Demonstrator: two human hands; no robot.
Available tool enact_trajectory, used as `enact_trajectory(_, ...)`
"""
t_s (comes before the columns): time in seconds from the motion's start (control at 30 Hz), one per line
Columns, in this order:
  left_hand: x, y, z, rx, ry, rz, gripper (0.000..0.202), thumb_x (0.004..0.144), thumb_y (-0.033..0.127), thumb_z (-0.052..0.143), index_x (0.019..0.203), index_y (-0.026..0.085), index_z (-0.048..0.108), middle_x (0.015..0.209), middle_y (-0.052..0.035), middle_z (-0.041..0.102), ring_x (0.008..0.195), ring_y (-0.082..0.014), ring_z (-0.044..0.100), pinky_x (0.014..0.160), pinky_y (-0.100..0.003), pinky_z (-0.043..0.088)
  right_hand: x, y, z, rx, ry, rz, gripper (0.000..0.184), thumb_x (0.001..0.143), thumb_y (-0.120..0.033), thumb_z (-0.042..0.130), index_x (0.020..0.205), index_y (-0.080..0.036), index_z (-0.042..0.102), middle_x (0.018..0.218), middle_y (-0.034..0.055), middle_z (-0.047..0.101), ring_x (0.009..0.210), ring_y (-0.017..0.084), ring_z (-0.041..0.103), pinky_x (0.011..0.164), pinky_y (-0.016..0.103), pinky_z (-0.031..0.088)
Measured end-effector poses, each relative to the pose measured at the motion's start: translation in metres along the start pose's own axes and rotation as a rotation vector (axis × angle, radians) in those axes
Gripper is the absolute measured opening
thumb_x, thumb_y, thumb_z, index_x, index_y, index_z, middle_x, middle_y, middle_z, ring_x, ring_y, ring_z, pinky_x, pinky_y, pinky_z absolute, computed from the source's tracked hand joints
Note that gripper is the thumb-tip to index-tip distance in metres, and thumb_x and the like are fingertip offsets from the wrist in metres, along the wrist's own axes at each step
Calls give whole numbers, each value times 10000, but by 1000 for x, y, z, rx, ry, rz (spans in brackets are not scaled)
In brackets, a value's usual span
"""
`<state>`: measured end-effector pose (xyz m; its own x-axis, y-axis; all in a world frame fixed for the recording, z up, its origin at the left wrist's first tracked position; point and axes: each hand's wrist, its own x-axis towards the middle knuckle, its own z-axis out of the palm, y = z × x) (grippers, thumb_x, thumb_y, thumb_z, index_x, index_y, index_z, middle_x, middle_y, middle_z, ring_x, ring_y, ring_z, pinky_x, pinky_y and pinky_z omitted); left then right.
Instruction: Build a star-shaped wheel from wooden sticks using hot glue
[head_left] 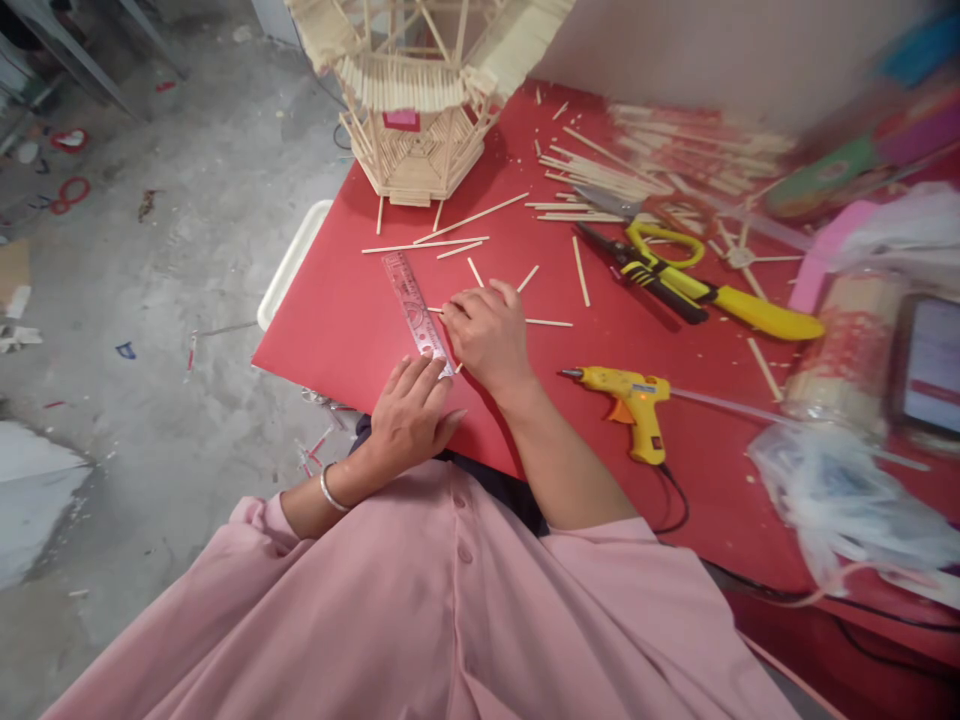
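Observation:
My left hand (411, 412) lies with fingers stretched out on the near end of a clear plastic ruler (409, 300), which is flat on the red table. Beside it, my right hand (486, 335) is closed, its fingers curled down over thin wooden sticks (550, 322). Several stick ends fan out from around and beneath that hand, like spokes; where they meet is hidden. One stick end touches or nearly touches the ruler's edge. Farther up the table lie a few loose sticks (471, 220).
A stick-built model (420, 170) stands at the back. A yellow glue gun (626, 395) lies right of my arm, its cord trailing nearby. Beyond are yellow-handled pruning shears (675, 280), piled sticks (600, 170), a spoked stick piece (741, 258), plastic bags (840, 490) and a phone (934, 365).

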<state>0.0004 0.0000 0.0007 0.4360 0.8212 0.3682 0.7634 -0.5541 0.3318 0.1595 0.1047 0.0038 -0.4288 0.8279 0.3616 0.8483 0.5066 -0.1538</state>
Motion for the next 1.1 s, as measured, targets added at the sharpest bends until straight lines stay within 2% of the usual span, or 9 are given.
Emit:
enact_trajectory(0.3, 1, 1, -2, 22, 30, 22, 402, 988, 437, 523, 1176, 108, 658, 1337, -211, 665, 1329, -346, 581, 1154, -536, 432, -1, 0, 0, -2, -6, 3, 373, 1044, -225, 384, 1028, -222, 756, 1055, 60, 745, 1008, 204, 573, 1108, 449, 311)
enact_trajectory(0.53, 0, 0, 0, -15, -31, -20, 408, 988, 457, 509, 1201, 140, 655, 1367, -202, 648, 1367, -342, 551, 1170, -555, 408, -1, -1, -2, 30, -25, 17, 361, 1036, -228, 393, 1041, -242, 754, 1077, 59, 739, 1015, 212, 563, 1111, 465, 310)
enact_trajectory(0.83, 0, 0, -1, 25, 26, 19, 410, 990, 447, 516, 1173, 109, 659, 1341, -206, 662, 1332, -345, 577, 1159, -529, 426, 0, -1, -2, 35, -12, 13, 359, 1033, -220, 394, 1009, -233, 752, 1055, 62, 741, 1010, 214, 572, 1102, 471, 324)
enact_trajectory(1.1, 1, 0, -1, -1, -19, -15, 413, 993, 457, 503, 1185, 128, 662, 1357, -200, 656, 1353, -342, 564, 1165, -544, 416, -1, 0, -2, 27, -13, 8, 374, 1042, -225, 376, 1013, -237, 749, 1053, 59, 740, 1004, 211, 570, 1098, 464, 323)
